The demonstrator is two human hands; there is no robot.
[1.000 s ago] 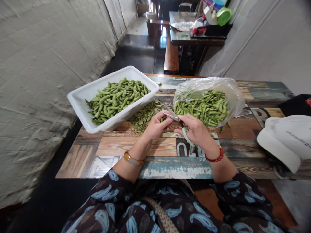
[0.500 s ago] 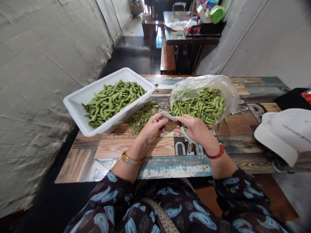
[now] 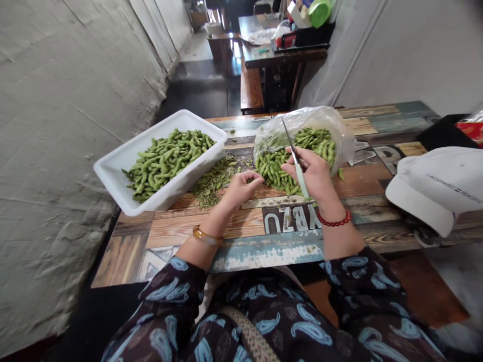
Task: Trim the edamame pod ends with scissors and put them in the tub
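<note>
My right hand [image 3: 315, 173] holds a pair of scissors [image 3: 301, 178] with pale green handles, blades pointing up and away over the bag. The fingers of my left hand [image 3: 241, 191] are pinched together at the near left side of the pods; whatever they hold, if anything, is hidden. Green soybean pods [image 3: 271, 171] spill from the mouth of a clear plastic bag [image 3: 341, 125] under and beyond my right hand. A heap of trimmed green scraps [image 3: 207, 188] lies left of my left hand. Further left, a white plastic tub [image 3: 109, 168] contains many more pods [image 3: 169, 158].
The plank-patterned table [image 3: 188, 226] carries everything. A white cap [image 3: 433, 186] lies at the right, with a black item [image 3: 437, 133] behind it. Beyond stand a bench [image 3: 251, 90] and another table [image 3: 256, 63] with a loaded black tray [image 3: 302, 40]. A rough wall [image 3: 68, 125] borders the left.
My right hand has moved right, away from my left hand, and the scissors have swung from pointing left to pointing up over the bag. My left hand stays near the pods. The view has shifted slightly.
</note>
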